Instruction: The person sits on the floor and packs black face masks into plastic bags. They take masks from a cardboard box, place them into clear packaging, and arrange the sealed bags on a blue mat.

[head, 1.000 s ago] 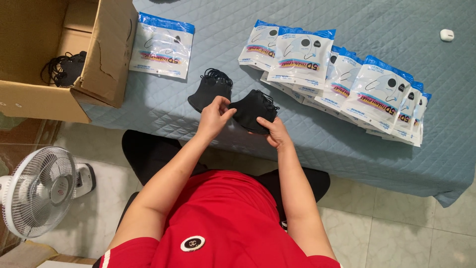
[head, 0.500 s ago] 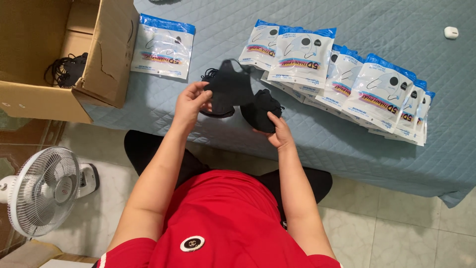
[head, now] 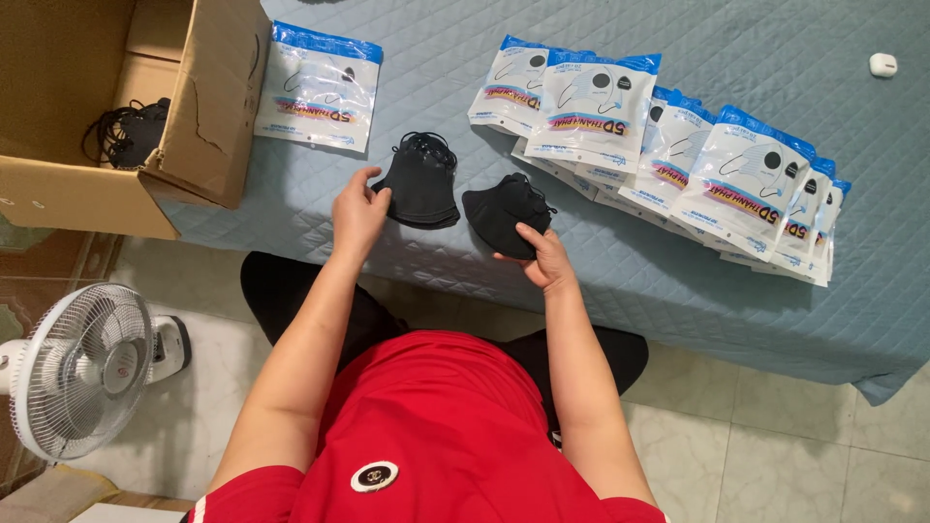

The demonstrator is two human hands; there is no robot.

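the left hand (head: 358, 208) rests its fingers on the edge of a stack of black masks (head: 418, 184) lying on the blue quilted desk (head: 678, 291); a second ago that stack was lower, near the desk's front edge, so it has been slid up and set down; the grip now looks loose, fingertips only. the right hand (head: 544, 257) pinches a second bundle of black masks (head: 504, 215) by its lower edge, thumb on top; half a second ago the two bundles overlapped in front of the chest, and now they lie apart, side by side (so the pile has been split in two, i judge). to the right a fanned row of sealed mask packets (head: 668, 160) with blue tops runs along the desk; a single packet (head: 320, 89) lies alone near the open cardboard box (head: 116, 116), which has more black masks (head: 126, 136) inside; a small white object (head: 883, 65) sits at the far corner; a white fan (head: 82, 373) stands on the floor.
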